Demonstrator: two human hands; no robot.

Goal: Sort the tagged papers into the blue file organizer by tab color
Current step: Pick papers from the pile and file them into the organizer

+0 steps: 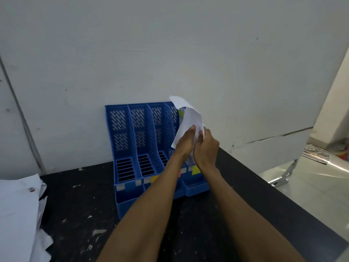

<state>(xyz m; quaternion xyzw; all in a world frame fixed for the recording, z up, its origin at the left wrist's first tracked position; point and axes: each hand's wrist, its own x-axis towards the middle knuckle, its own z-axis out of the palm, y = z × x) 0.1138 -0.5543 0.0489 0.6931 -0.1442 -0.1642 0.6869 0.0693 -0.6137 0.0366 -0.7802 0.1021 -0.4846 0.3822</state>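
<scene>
A blue file organizer (124,140) with several upright slots stands against the white wall on a black table. Coloured labels show on its front lips: yellow (154,179), pink (179,173) and yellow (195,169). Both hands are over the rightmost slot. My left hand (186,143) and my right hand (206,148) grip a bent white paper (189,118), whose yellow-green tab (181,112) shows near its top edge. The paper's lower part is hidden behind my hands. The three slots to the left look empty.
A stack of white papers (18,208) lies at the table's left edge. The black tabletop (79,205) carries paint flecks. The table's right edge (283,195) drops to a shiny floor with a metal bracket (283,174) and a striped item (315,153).
</scene>
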